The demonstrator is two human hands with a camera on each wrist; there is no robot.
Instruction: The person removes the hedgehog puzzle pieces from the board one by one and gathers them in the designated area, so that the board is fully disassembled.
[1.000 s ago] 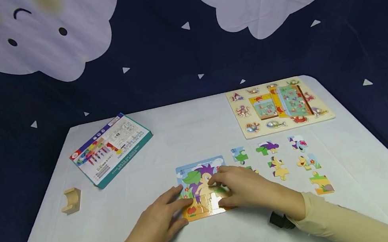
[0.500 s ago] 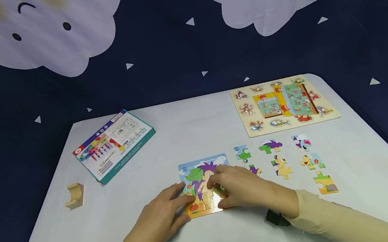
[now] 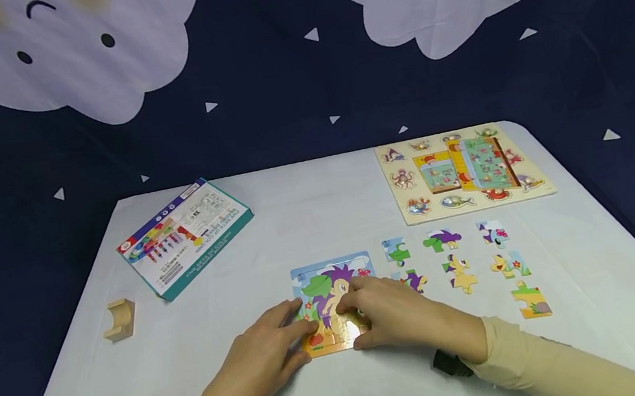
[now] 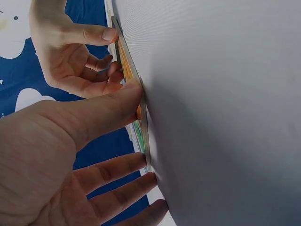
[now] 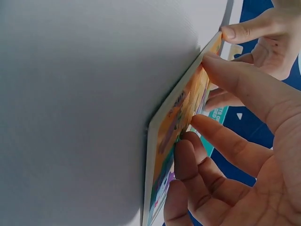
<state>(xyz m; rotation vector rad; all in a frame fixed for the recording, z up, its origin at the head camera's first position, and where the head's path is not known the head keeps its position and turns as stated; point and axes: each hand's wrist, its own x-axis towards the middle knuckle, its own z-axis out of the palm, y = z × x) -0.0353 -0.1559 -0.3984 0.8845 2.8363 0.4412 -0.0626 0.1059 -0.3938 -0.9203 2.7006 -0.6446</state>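
Note:
A hedgehog jigsaw puzzle board (image 3: 315, 270) lies on the white table in the head view. My left hand (image 3: 259, 355) rests at its left edge, thumb near the front corner and fingers spread along the side and surface. Over the board's right half is my right hand (image 3: 395, 310); its thumb touches the front edge and its fingertips touch the picture. In the right wrist view the other right fingers bend loosely above the puzzle board (image 5: 162, 136). No loose piece shows between thumb and index finger. The palm hides the board's lower right part.
Several loose puzzle pieces, among them a hedgehog-face piece (image 3: 461, 273) and an orange corner piece (image 3: 532, 299), lie to the right. Behind them is a wooden sea-animal peg board (image 3: 412, 203) with picture cards (image 3: 484, 162) on it. A teal-edged box (image 3: 186, 236) and wooden block (image 3: 120, 320) stand left.
My right hand has shifted slightly left and toward the front edge of the board, its fingers still on the picture. The left hand stays at the left edge. The head view has tilted slightly.

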